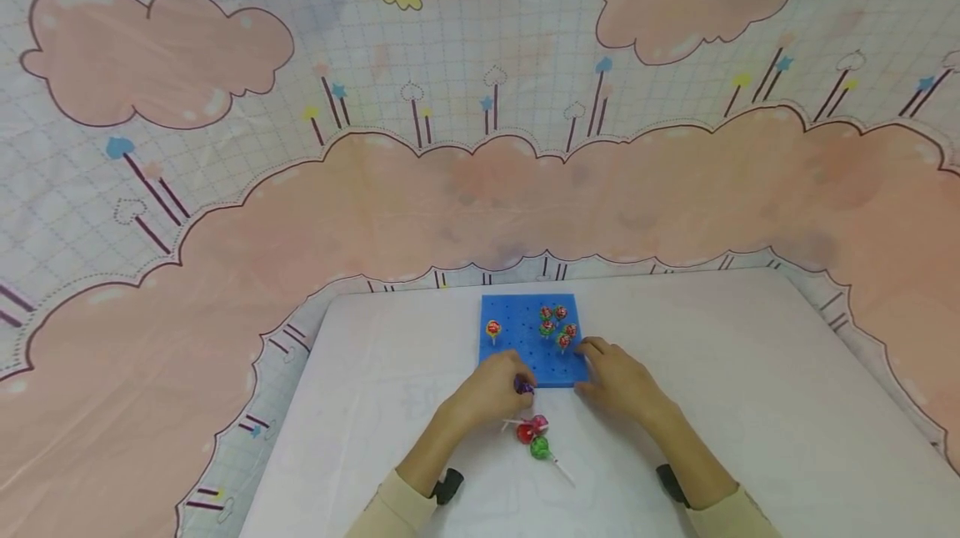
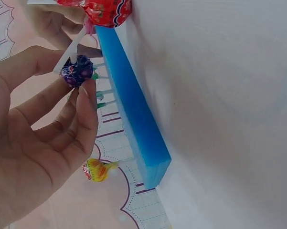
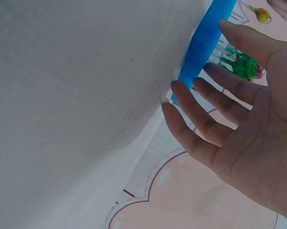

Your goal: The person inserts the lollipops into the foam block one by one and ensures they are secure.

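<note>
My left hand (image 1: pixel 487 394) pinches a dark purple wrapped lollipop (image 2: pixel 77 72) by its ball, just off the near edge of a blue foam board (image 1: pixel 517 313) dotted with small holes. In the left wrist view the lollipop's white stick shows above the ball. My right hand (image 1: pixel 621 381) rests its fingertips at the board's right edge, with its fingers spread and nothing in them. A yellow lollipop (image 1: pixel 492 327) stands upright in the board's left part. Several green-and-red lollipops (image 1: pixel 547 327) stand grouped in its right part.
Nearer me on the white table (image 1: pixel 390 404) lie loose lollipops: a red one (image 1: pixel 524 434), a pink one (image 1: pixel 541 423) and a green one (image 1: pixel 539 447) with its stick towards the lower right. Behind the table hangs a cloud-printed cloth (image 1: pixel 480 204).
</note>
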`<state>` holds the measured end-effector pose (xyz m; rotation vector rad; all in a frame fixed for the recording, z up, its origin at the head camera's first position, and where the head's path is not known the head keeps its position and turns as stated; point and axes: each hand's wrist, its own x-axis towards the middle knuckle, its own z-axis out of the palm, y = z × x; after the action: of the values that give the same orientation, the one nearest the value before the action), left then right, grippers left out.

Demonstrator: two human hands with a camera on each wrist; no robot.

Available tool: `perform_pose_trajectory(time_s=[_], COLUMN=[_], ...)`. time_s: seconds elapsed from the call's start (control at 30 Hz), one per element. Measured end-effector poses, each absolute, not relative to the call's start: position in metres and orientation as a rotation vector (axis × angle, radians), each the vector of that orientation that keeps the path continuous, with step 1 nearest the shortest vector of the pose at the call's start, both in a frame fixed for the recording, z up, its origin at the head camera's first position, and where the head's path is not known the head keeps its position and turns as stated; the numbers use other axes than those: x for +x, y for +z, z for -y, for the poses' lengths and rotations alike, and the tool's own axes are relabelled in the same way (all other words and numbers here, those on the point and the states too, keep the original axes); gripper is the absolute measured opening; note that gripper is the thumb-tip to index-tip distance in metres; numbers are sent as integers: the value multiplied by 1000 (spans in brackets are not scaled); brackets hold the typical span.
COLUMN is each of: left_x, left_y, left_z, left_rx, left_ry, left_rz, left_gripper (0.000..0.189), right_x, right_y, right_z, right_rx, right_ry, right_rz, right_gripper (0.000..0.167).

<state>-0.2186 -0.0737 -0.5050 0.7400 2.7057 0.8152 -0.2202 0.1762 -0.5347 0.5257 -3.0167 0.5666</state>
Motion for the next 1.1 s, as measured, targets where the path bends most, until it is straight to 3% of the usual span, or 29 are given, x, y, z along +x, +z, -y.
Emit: perform_pose_trajectory(time_s=[1.1], left_x=[-231], left_y=[-486], left_z=[91], left_rx=[793], left_ry=[1238], left_rz=[-2761], left_gripper=[17], right_x=[-219], right_y=[-533], right_z=[-175], right_rx=[500], right_ry=[574], right_rz=[3030], right_gripper=[55])
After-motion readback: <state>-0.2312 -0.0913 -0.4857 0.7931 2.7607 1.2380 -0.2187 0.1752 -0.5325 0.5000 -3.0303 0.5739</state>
